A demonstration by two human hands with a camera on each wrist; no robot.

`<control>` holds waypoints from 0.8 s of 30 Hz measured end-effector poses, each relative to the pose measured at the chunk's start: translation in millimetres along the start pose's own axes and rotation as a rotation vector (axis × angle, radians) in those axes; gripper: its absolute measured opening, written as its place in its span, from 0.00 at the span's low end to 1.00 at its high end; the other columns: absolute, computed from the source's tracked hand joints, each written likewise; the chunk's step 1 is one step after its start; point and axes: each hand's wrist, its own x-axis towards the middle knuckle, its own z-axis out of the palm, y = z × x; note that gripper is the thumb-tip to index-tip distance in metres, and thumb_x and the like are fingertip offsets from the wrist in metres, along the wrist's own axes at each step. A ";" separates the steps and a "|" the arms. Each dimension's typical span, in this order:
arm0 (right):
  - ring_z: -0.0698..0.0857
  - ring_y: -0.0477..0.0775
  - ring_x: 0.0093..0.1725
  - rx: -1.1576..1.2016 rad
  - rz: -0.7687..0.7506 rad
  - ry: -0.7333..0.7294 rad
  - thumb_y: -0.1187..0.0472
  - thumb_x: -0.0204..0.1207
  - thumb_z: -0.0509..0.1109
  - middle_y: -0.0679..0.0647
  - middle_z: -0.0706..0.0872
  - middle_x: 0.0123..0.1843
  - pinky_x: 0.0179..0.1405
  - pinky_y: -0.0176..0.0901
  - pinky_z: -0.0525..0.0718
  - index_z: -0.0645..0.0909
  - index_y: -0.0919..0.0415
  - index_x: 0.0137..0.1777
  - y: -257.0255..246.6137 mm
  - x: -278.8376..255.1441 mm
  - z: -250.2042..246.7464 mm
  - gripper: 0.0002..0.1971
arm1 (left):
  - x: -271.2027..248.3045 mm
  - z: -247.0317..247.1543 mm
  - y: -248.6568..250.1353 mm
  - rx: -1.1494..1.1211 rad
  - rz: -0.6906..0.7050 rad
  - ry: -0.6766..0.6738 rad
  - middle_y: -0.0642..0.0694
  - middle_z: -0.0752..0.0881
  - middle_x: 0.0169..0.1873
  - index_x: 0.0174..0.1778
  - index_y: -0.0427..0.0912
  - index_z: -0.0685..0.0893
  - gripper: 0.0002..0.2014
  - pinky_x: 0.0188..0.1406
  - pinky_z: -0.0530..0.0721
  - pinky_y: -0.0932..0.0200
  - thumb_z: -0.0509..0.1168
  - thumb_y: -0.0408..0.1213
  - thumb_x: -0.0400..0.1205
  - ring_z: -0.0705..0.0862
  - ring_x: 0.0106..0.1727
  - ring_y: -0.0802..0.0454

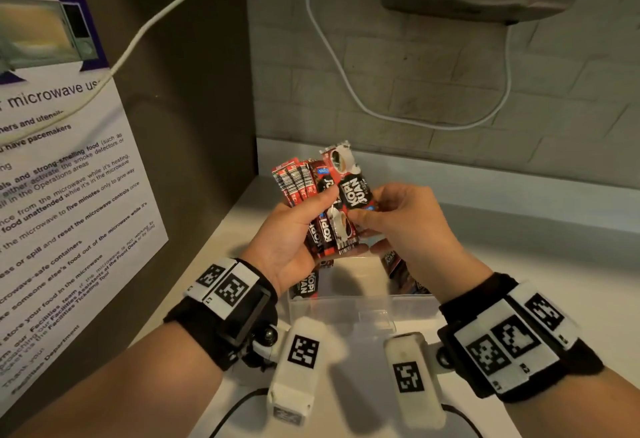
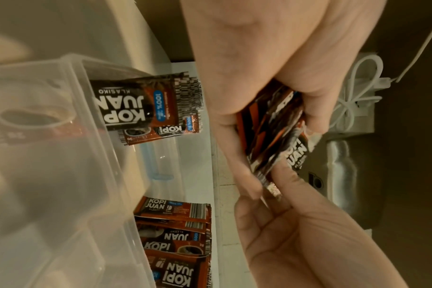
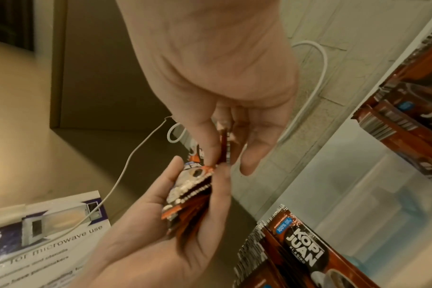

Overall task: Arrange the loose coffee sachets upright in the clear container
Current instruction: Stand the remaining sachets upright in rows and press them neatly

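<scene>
Partway: some sachets [image 2: 146, 101] upright in container [image 1: 360, 309]; my left hand [image 1: 291, 229] grips a bundle [image 1: 304, 188], right hand [image 1: 401, 215] pinches one.

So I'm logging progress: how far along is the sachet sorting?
Partly done. Some Kopi Juan sachets already stand against the walls of the clear container. The left hand grips a fanned bundle; the right hand pinches one sachet from it. The bundle isn't placed yet.

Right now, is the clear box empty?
No, some coffee sachets already sit inside the clear box, at both ends.
</scene>
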 end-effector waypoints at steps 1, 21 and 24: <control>0.87 0.51 0.32 0.005 -0.009 0.036 0.67 0.70 0.78 0.57 0.88 0.35 0.22 0.39 0.82 0.84 0.62 0.41 0.7 1.2 -0.7 0.05 | 1.3 -1.1 -0.5 0.010 0.003 0.020 0.36 0.91 0.49 0.49 0.42 0.89 0.08 0.45 0.88 0.33 0.69 0.37 0.75 0.91 0.46 0.39; 0.76 0.45 0.21 0.200 0.004 -0.078 0.69 0.74 0.72 0.53 0.81 0.27 0.19 0.36 0.77 0.80 0.60 0.36 -28.9 2.3 -9.7 0.08 | -1.5 -0.9 13.4 0.336 -0.011 0.020 0.32 0.86 0.48 0.59 0.35 0.81 0.21 0.38 0.85 0.44 0.71 0.18 0.72 0.85 0.47 0.35; 0.77 0.46 0.20 0.391 0.051 0.037 0.70 0.77 0.70 0.55 0.82 0.30 0.16 0.34 0.77 0.80 0.61 0.39 -22.6 8.9 -1.9 0.06 | -0.4 -6.2 16.0 0.216 -0.004 0.084 0.41 0.88 0.42 0.57 0.43 0.80 0.18 0.35 0.88 0.45 0.73 0.28 0.73 0.89 0.43 0.44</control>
